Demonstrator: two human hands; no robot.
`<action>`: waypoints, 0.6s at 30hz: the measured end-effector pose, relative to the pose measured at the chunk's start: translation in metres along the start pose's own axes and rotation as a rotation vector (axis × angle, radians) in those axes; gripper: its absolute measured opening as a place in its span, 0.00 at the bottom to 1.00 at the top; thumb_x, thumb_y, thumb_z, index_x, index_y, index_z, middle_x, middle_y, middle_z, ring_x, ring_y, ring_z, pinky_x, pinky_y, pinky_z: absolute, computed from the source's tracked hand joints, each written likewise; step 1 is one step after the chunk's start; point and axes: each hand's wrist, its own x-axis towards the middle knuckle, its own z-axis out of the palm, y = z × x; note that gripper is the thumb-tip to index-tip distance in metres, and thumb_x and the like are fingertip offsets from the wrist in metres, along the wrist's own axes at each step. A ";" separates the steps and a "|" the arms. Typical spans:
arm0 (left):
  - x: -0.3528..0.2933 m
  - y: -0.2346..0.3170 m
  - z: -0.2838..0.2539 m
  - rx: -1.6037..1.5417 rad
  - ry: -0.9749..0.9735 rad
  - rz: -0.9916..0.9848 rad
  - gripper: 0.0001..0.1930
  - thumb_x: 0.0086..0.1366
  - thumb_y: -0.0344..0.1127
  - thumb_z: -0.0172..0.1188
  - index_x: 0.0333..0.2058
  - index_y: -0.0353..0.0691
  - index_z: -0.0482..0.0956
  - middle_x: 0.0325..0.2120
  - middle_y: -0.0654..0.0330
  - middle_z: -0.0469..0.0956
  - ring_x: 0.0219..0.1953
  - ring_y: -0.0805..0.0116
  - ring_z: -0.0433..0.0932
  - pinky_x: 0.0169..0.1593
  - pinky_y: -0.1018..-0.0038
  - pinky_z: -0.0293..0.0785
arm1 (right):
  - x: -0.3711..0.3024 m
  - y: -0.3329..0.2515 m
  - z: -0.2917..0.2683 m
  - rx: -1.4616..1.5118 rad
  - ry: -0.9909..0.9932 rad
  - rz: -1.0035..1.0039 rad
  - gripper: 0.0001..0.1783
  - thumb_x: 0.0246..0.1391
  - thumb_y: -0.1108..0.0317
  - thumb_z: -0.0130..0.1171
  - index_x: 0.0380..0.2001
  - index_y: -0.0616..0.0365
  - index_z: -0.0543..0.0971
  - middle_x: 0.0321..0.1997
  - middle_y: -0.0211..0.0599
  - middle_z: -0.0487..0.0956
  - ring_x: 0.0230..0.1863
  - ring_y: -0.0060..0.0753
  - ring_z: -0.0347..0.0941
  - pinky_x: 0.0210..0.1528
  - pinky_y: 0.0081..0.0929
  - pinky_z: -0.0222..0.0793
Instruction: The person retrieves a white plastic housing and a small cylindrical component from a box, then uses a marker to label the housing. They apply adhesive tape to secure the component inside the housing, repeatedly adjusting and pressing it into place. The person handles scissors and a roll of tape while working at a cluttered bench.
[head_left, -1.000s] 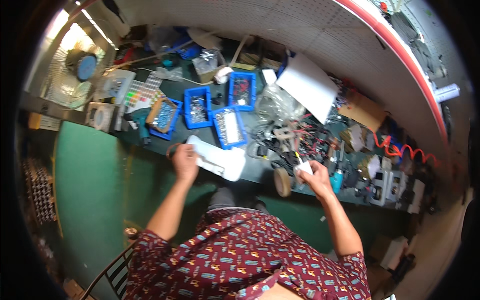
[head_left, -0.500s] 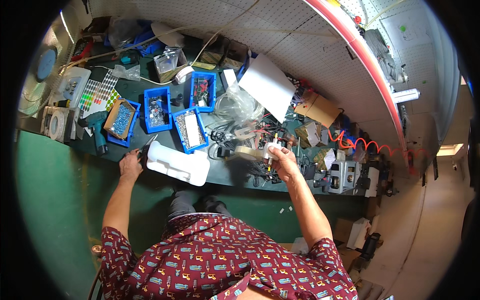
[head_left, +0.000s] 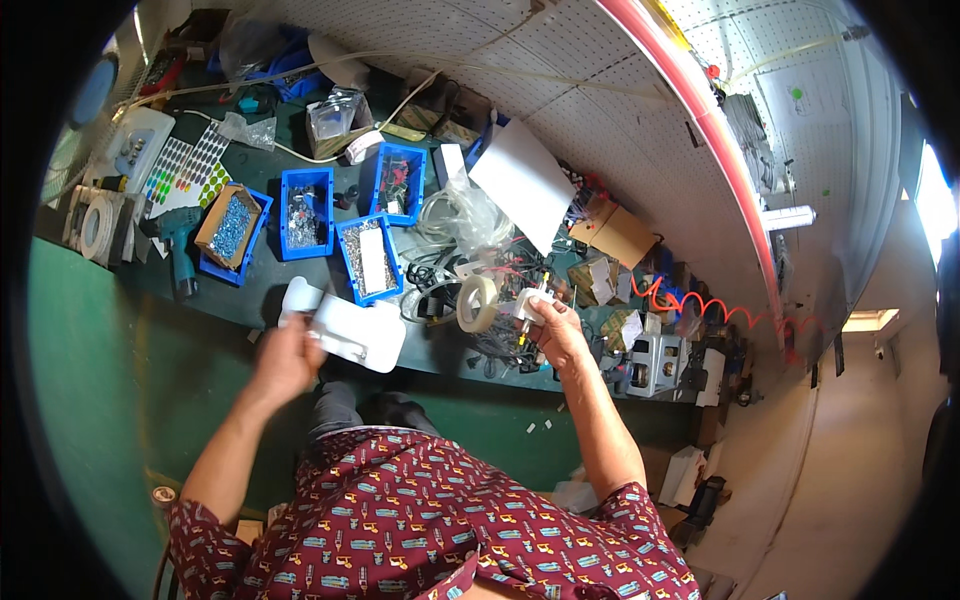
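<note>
My right hand [head_left: 558, 330] is closed on a small white block [head_left: 531, 303] with yellow-tipped rods out of both ends. Close to its left is a cream tape roll [head_left: 478, 304], ring facing up; I cannot tell whether its tape joins the block. A long white plastic housing [head_left: 365, 335] lies along the bench's near edge. At its left end my left hand [head_left: 284, 362] is closed and smeared by motion. A faint thin shape at its fingers seems to be scissors [head_left: 322, 306], the blades blurred against the housing.
Behind the housing stand blue bins of small parts [head_left: 306, 215] and a teal power drill [head_left: 183, 250]. Tangled cables [head_left: 495, 345] lie beneath my right hand. A white sheet [head_left: 525, 185], a cardboard box [head_left: 613, 233] and a grey metal frame [head_left: 658, 365] are farther right.
My left hand has moved right and nearer to me, from beside the housing to its near left end. The scissors no longer show beside the housing. The tape roll has tipped more upright.
</note>
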 end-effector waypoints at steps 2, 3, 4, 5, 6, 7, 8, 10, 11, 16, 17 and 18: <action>-0.001 0.022 0.060 0.014 -0.391 0.106 0.19 0.64 0.31 0.60 0.51 0.31 0.69 0.41 0.55 0.76 0.42 0.65 0.75 0.49 0.67 0.73 | 0.003 0.000 0.004 -0.009 -0.002 -0.003 0.16 0.58 0.67 0.67 0.46 0.62 0.78 0.45 0.39 0.83 0.43 0.34 0.82 0.43 0.36 0.84; -0.002 0.033 0.090 0.003 -0.584 0.156 0.27 0.62 0.30 0.63 0.58 0.28 0.67 0.49 0.51 0.76 0.50 0.65 0.76 0.58 0.68 0.73 | 0.003 0.000 0.006 -0.012 -0.003 -0.006 0.17 0.58 0.66 0.67 0.47 0.62 0.78 0.45 0.39 0.83 0.43 0.34 0.82 0.43 0.37 0.84; 0.012 0.020 0.118 -0.119 -0.757 0.055 0.33 0.60 0.31 0.65 0.62 0.28 0.64 0.54 0.48 0.75 0.55 0.63 0.76 0.61 0.68 0.71 | 0.001 -0.003 0.009 -0.007 -0.007 -0.013 0.17 0.57 0.66 0.67 0.47 0.62 0.78 0.45 0.39 0.83 0.44 0.35 0.82 0.44 0.37 0.84; 0.017 0.016 0.145 -0.206 -0.845 -0.028 0.34 0.58 0.34 0.66 0.62 0.28 0.65 0.54 0.49 0.75 0.56 0.63 0.75 0.62 0.68 0.70 | 0.001 -0.004 0.012 -0.001 -0.016 -0.020 0.18 0.57 0.65 0.68 0.47 0.62 0.78 0.46 0.40 0.83 0.44 0.35 0.82 0.44 0.38 0.84; 0.023 0.013 0.166 -0.210 -0.916 -0.069 0.36 0.57 0.36 0.67 0.62 0.28 0.64 0.54 0.49 0.75 0.56 0.64 0.74 0.62 0.70 0.70 | 0.003 -0.005 0.012 0.005 -0.022 -0.027 0.18 0.57 0.65 0.68 0.47 0.63 0.78 0.46 0.40 0.82 0.45 0.36 0.82 0.45 0.39 0.84; 0.029 0.009 0.187 -0.186 -0.957 -0.083 0.38 0.56 0.37 0.67 0.62 0.27 0.64 0.53 0.50 0.75 0.56 0.66 0.73 0.62 0.71 0.69 | 0.002 -0.005 0.009 0.007 -0.029 -0.044 0.19 0.57 0.64 0.68 0.47 0.63 0.78 0.46 0.40 0.82 0.45 0.36 0.81 0.46 0.40 0.84; 0.036 0.002 0.206 -0.191 -0.956 -0.135 0.38 0.56 0.37 0.66 0.63 0.26 0.64 0.53 0.53 0.75 0.55 0.67 0.73 0.60 0.71 0.69 | 0.001 -0.007 0.008 -0.011 -0.028 -0.047 0.20 0.57 0.63 0.69 0.47 0.63 0.78 0.46 0.39 0.82 0.45 0.36 0.81 0.46 0.40 0.84; 0.042 0.010 0.229 -0.165 -0.980 -0.151 0.38 0.56 0.36 0.66 0.64 0.27 0.64 0.52 0.55 0.75 0.55 0.67 0.73 0.59 0.72 0.70 | -0.001 -0.005 0.001 -0.031 -0.017 -0.048 0.20 0.56 0.63 0.69 0.47 0.63 0.78 0.46 0.39 0.82 0.45 0.35 0.81 0.46 0.39 0.84; 0.046 0.013 0.238 -0.163 -0.963 -0.139 0.38 0.56 0.36 0.66 0.64 0.28 0.64 0.51 0.57 0.75 0.52 0.69 0.73 0.55 0.74 0.71 | -0.001 -0.003 -0.005 -0.038 -0.012 -0.049 0.19 0.56 0.62 0.70 0.46 0.61 0.78 0.45 0.37 0.83 0.45 0.33 0.81 0.45 0.37 0.83; 0.068 0.007 0.276 -0.196 -0.873 -0.114 0.30 0.55 0.33 0.65 0.56 0.32 0.70 0.46 0.60 0.75 0.44 0.73 0.73 0.47 0.75 0.73 | 0.004 -0.003 -0.030 -0.147 0.069 -0.070 0.18 0.55 0.63 0.70 0.45 0.58 0.79 0.45 0.35 0.83 0.44 0.31 0.81 0.43 0.36 0.81; 0.069 0.008 0.282 -0.226 -0.828 -0.124 0.28 0.55 0.33 0.64 0.55 0.33 0.71 0.45 0.60 0.75 0.43 0.73 0.73 0.46 0.75 0.72 | 0.007 -0.003 -0.037 -0.146 0.063 -0.053 0.18 0.55 0.63 0.70 0.45 0.59 0.79 0.44 0.35 0.83 0.44 0.31 0.81 0.43 0.36 0.81; 0.072 0.008 0.289 -0.202 -0.843 -0.110 0.27 0.54 0.33 0.64 0.54 0.33 0.71 0.44 0.61 0.75 0.42 0.74 0.73 0.45 0.76 0.72 | 0.009 -0.002 -0.042 -0.146 0.051 -0.036 0.18 0.55 0.63 0.70 0.45 0.59 0.79 0.44 0.35 0.83 0.44 0.31 0.81 0.44 0.36 0.82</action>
